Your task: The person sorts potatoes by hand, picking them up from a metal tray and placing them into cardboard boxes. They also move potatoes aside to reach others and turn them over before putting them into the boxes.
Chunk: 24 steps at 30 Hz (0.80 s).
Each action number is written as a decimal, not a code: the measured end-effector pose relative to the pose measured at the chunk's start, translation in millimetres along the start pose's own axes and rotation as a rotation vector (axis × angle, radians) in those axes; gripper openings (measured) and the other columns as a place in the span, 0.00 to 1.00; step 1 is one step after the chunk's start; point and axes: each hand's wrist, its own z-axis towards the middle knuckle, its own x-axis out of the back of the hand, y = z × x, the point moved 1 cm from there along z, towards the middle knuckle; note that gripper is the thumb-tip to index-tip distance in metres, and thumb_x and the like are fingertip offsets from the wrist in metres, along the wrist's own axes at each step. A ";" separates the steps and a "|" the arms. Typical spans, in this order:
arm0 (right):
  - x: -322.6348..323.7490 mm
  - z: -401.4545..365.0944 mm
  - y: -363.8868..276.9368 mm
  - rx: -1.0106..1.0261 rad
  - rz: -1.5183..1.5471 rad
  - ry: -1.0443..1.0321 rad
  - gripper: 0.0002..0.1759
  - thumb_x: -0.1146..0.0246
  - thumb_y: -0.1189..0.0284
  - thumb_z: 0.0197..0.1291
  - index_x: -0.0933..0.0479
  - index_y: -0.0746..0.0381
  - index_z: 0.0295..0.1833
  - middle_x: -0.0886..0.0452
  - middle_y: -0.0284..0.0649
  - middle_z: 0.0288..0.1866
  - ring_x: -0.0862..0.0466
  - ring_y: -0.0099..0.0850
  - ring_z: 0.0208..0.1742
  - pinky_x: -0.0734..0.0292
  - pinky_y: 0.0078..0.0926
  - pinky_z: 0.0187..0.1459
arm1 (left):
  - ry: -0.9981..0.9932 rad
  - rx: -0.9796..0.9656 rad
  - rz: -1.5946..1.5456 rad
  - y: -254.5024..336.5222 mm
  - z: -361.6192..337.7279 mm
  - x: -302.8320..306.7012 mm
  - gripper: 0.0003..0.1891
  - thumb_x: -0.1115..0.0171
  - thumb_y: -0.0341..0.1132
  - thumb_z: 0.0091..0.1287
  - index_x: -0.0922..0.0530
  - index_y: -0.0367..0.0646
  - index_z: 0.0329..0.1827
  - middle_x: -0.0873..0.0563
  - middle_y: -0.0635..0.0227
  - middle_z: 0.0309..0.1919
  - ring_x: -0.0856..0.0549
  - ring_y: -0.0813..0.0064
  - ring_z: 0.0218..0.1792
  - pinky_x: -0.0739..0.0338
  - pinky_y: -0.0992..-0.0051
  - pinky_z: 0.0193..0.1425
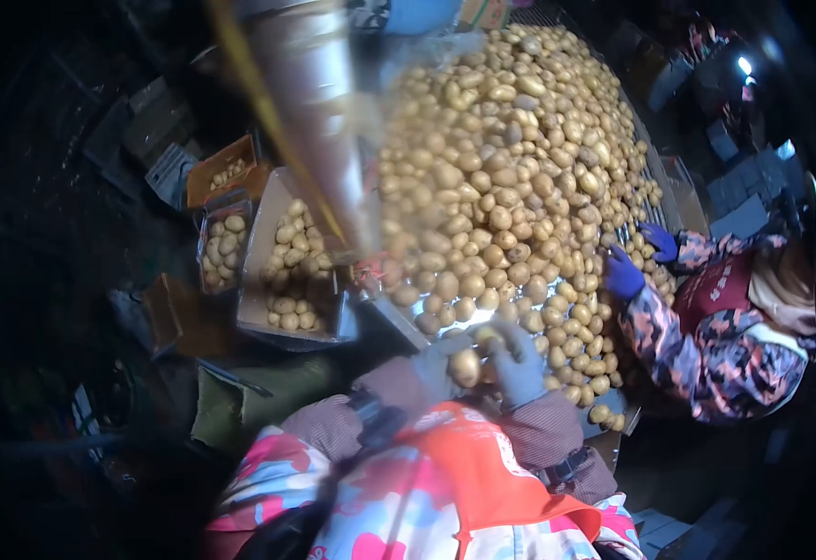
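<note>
One potato (pixel 465 368) sits between the hands, at the fingers of the left hand (pixel 438 366), which appear closed on it; the right hand (pixel 518 362) has its fingers bent, with a second, paler potato (pixel 488 335) close at their tips; blur hides whether those fingers grip it or merely touch it. Both hands wear grey gloves, which dull the feel; a light, full-finger hold should therefore serve better than a pinch, and rolling the potato slowly would show every side to the eye.

With the hands as centre and straight ahead as twelve, a bright patch of table (pixel 468 320) lies just beyond them at twelve; handling potatoes over that light likely makes marks easier to see. The big heap (pixel 520 177) rises from twelve to one; drawing from its near edge seems wiser than digging in, since the upper potatoes could roll down. Loose potatoes (pixel 571 345) spread at three; a co-worker's purple gloves (pixel 625 273) work at two, so reaches that way want care.

At ten stands a cardboard box (pixel 263 219) partly filled with potatoes; a metal post (pixel 314 121) stands at eleven, worth keeping the left elbow clear of.
</note>
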 end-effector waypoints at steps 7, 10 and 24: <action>-85.8 15.1 -35.4 0.892 -0.504 -0.395 0.24 0.39 0.68 0.71 0.27 0.65 0.69 0.19 0.52 0.61 0.20 0.40 0.62 0.26 0.34 0.65 | 0.031 -0.183 -0.212 13.6 -94.1 53.3 0.20 0.43 0.43 0.76 0.26 0.44 0.66 0.18 0.65 0.59 0.18 0.71 0.59 0.20 0.70 0.62; -127.6 24.3 -35.3 0.636 -0.236 -0.625 0.22 0.45 0.67 0.78 0.28 0.69 0.70 0.18 0.47 0.59 0.16 0.33 0.53 0.21 0.27 0.55 | 0.088 -0.348 -0.282 13.7 -145.7 80.6 0.22 0.42 0.45 0.75 0.26 0.43 0.66 0.18 0.63 0.59 0.18 0.69 0.60 0.20 0.66 0.63; -87.5 43.3 130.3 -0.103 -0.095 -0.277 0.22 0.44 0.74 0.77 0.28 0.69 0.72 0.17 0.32 0.58 0.25 0.14 0.40 0.29 0.10 0.42 | 0.529 -1.342 -0.852 180.9 -438.2 226.7 0.26 0.36 0.52 0.71 0.25 0.44 0.63 0.16 0.58 0.52 0.16 0.50 0.54 0.17 0.47 0.56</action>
